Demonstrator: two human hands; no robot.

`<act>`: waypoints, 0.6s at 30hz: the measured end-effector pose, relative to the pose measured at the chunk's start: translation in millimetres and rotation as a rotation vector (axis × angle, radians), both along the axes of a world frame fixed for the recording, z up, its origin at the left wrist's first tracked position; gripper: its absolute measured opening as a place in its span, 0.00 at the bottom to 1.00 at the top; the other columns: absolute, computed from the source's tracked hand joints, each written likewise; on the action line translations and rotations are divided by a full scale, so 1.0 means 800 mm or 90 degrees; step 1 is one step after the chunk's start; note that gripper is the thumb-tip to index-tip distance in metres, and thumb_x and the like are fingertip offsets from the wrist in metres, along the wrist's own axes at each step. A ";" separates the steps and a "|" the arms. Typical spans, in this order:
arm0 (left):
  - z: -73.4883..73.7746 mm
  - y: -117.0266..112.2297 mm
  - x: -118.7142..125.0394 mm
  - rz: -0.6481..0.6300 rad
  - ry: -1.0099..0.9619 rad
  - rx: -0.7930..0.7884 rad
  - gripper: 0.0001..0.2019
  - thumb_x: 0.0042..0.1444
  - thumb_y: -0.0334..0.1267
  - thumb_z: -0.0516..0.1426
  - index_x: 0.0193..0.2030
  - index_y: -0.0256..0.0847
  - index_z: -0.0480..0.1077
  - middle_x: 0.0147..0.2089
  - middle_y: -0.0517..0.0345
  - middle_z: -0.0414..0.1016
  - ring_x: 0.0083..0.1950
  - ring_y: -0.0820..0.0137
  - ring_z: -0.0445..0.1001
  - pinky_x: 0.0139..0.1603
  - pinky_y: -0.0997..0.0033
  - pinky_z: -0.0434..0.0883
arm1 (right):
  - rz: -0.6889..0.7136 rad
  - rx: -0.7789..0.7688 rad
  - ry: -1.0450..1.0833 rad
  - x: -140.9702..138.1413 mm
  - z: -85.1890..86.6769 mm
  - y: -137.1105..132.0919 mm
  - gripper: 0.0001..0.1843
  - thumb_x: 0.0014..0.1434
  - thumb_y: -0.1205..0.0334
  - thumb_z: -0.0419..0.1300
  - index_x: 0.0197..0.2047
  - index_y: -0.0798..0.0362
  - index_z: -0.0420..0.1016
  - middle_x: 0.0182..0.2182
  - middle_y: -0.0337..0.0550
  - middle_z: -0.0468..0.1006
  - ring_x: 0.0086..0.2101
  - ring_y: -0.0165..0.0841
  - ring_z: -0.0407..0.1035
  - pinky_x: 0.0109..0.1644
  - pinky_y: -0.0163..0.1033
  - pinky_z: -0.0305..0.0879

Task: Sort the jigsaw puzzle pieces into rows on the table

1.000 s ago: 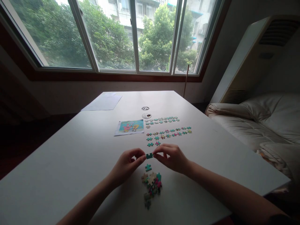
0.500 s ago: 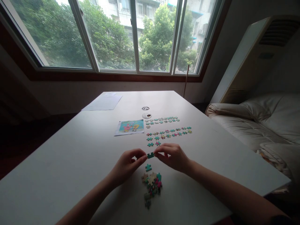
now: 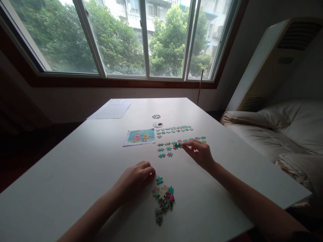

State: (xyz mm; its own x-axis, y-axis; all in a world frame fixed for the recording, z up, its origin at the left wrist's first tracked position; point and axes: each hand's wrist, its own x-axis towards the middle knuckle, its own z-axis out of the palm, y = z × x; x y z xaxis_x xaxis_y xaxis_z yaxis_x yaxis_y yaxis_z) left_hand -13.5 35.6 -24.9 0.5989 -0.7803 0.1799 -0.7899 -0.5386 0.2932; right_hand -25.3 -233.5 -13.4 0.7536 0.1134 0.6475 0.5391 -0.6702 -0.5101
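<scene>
A dark green jigsaw puzzle piece [image 3: 178, 145] is pinched between the thumb and fingertips of my right hand [image 3: 199, 152], held over the rows of pieces. My left hand [image 3: 138, 175] rests low on the table with its fingers curled together, and no piece shows in it. Just right of its fingertips lies a single teal puzzle piece [image 3: 159, 180]. Nearer to me is a loose pile of puzzle pieces [image 3: 164, 196], teal, pink and tan, partly overlapping. Beyond my right hand, laid-out puzzle pieces [image 3: 168, 148] form short rows, some of them covered by my hand.
A cartoon picture sheet [image 3: 141, 136] lies left of the rows. Farther off are another group of spaced pieces [image 3: 174, 129], two round items [image 3: 157, 124] and white papers [image 3: 109, 110]. The white table [image 3: 75, 161] has a pale sofa [image 3: 264, 124] on its right.
My right hand has carried the green puzzle piece forward and right, over the rows. My left hand has let go of it and lowered slightly to the table, its fingers curling in.
</scene>
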 end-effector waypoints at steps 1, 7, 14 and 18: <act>-0.001 0.000 0.000 -0.001 0.002 0.001 0.10 0.57 0.31 0.47 0.35 0.42 0.69 0.34 0.56 0.69 0.34 0.71 0.68 0.31 0.76 0.64 | -0.001 -0.002 0.005 0.000 0.000 0.000 0.09 0.57 0.57 0.54 0.34 0.50 0.74 0.32 0.42 0.76 0.27 0.30 0.68 0.26 0.33 0.64; 0.000 -0.001 -0.001 -0.004 0.006 0.001 0.10 0.57 0.32 0.47 0.35 0.42 0.69 0.35 0.56 0.69 0.34 0.72 0.68 0.31 0.76 0.64 | 0.005 -0.007 -0.002 -0.002 0.000 0.004 0.09 0.57 0.58 0.54 0.34 0.50 0.74 0.32 0.42 0.76 0.25 0.28 0.67 0.26 0.33 0.63; 0.006 -0.004 -0.006 0.011 0.012 -0.005 0.08 0.56 0.35 0.49 0.35 0.42 0.70 0.34 0.57 0.70 0.32 0.72 0.68 0.30 0.75 0.64 | 0.000 -0.050 0.027 0.003 -0.004 0.001 0.10 0.58 0.57 0.54 0.35 0.51 0.74 0.31 0.42 0.76 0.23 0.26 0.65 0.29 0.33 0.63; 0.003 -0.006 -0.006 0.017 0.010 -0.006 0.07 0.55 0.38 0.51 0.35 0.43 0.70 0.34 0.57 0.70 0.32 0.71 0.69 0.30 0.75 0.64 | -0.002 -0.063 0.067 0.021 -0.003 -0.002 0.10 0.56 0.57 0.55 0.33 0.52 0.75 0.31 0.41 0.76 0.23 0.26 0.66 0.29 0.33 0.63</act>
State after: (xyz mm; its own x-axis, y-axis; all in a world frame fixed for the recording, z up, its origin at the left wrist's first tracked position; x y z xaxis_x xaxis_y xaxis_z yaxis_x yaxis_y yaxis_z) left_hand -18.3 31.1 -22.2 0.6222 -0.7623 0.1781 -0.7706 -0.5562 0.3112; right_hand -8.9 -234.8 -16.1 0.8171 0.1700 0.5509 0.4838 -0.7218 -0.4948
